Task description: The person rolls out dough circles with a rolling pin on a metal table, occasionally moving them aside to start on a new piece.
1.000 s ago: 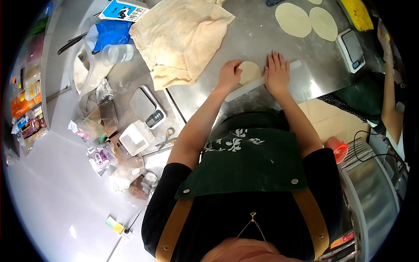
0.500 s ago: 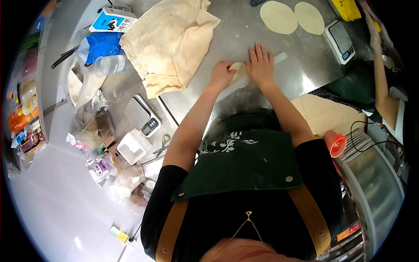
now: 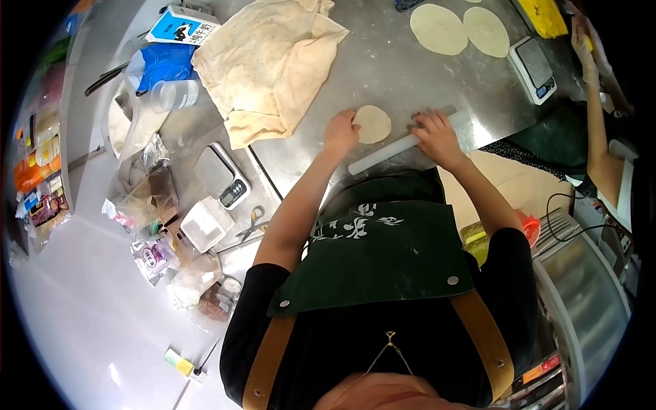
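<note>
A small round sheet of dough [image 3: 373, 124] lies flat on the metal table. My left hand [image 3: 342, 130] is at its left edge, the fingers closed on that edge. To the right, my right hand [image 3: 437, 139] rests with spread, bent fingers on a white rolling pin [image 3: 386, 154], which lies slantwise just below the dough. The rolling pin and the dough are apart or barely touching. Two larger dough rounds [image 3: 439, 29] [image 3: 486, 32] lie farther back.
A cloth [image 3: 270, 68] covers the table at back left, beside a milk carton [image 3: 183, 26]. Scales [image 3: 533, 68] [image 3: 222, 176] stand right and left, with scissors [image 3: 253, 224] near the left one. Another person's arm [image 3: 596, 123] is at far right.
The rolling pin has come off the dough toward my body. My right hand has moved right and down with it, while the dough round now shows whole beside my left hand.
</note>
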